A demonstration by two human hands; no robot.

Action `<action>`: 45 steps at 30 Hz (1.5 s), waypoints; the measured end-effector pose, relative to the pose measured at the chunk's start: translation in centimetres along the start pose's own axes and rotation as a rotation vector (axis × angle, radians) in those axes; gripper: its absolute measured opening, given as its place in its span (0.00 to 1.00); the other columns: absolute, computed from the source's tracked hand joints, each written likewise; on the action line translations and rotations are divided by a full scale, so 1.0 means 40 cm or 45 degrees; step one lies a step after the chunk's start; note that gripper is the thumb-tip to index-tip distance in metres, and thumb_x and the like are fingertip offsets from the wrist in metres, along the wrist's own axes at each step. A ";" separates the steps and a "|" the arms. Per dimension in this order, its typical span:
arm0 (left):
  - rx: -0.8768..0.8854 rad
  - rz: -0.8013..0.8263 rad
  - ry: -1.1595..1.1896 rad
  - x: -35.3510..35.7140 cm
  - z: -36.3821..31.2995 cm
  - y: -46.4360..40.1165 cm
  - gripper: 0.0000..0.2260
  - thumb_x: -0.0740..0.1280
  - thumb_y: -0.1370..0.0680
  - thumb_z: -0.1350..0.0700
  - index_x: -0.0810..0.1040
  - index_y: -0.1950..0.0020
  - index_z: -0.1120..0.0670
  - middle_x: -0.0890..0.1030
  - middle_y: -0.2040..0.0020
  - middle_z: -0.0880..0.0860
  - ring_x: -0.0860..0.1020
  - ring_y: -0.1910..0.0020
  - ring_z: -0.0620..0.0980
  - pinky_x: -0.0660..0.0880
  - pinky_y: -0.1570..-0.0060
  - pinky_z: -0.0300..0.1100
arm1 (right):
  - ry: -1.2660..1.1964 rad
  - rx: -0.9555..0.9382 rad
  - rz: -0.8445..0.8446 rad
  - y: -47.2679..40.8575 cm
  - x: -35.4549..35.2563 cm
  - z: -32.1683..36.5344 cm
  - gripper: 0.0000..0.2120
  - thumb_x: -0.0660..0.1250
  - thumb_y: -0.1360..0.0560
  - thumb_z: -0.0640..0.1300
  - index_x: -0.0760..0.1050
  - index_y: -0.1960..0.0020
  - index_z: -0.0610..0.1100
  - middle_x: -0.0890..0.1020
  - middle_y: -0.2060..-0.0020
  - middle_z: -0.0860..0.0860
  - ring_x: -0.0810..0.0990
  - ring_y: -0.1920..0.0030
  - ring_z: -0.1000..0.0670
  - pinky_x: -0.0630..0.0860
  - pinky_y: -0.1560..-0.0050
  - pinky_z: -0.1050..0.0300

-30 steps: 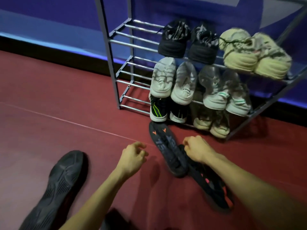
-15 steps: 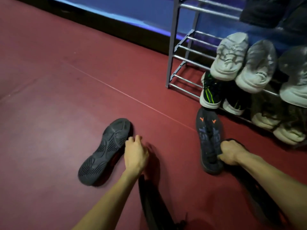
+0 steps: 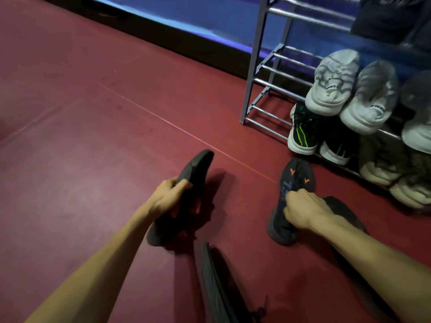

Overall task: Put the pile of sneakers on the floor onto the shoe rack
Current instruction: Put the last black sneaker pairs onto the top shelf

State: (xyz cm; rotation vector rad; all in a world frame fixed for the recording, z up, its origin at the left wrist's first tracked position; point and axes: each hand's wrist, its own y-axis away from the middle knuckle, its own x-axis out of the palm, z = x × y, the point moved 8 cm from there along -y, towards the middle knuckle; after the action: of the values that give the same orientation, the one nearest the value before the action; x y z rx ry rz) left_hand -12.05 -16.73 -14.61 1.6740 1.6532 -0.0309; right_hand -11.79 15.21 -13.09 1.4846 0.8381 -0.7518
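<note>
My left hand (image 3: 171,197) grips a dark sneaker (image 3: 196,170) by its side, its toe tilted up off the red floor. My right hand (image 3: 303,212) is closed on a black sneaker with orange marks (image 3: 295,178) that lies sole-up in front of the rack. A second dark sneaker (image 3: 342,207) lies under my right wrist, mostly hidden. Another dark shoe (image 3: 214,285) lies between my forearms at the bottom. The metal shoe rack (image 3: 255,73) stands at the upper right, with free bars on its left side.
On the rack sit white sneakers (image 3: 331,85), black ones with green stripes (image 3: 303,134), beige ones (image 3: 382,166) at the bottom and dark ones on top. A blue wall with a black baseboard (image 3: 163,31) runs behind. Red floor spreads to the left.
My left hand has closed on the dark sneaker at the left and tipped it up off the floor. My right hand keeps its hold on the orange-marked sneaker.
</note>
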 end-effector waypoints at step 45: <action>0.275 -0.074 -0.324 0.178 -0.143 0.006 0.17 0.61 0.25 0.49 0.80 0.59 0.62 0.83 0.61 0.64 0.82 0.58 0.62 0.78 0.57 0.49 | -0.975 0.216 -0.078 -0.010 0.031 -0.021 0.11 0.60 0.20 0.49 0.71 0.56 0.42 0.80 0.45 0.37 0.77 0.42 0.37 0.68 0.52 0.54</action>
State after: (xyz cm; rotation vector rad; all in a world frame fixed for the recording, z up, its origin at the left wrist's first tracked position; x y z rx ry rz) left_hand -13.48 -7.72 -14.14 1.6992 1.5465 -0.4476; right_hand -11.48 16.14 -14.28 1.1673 0.2374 -1.3439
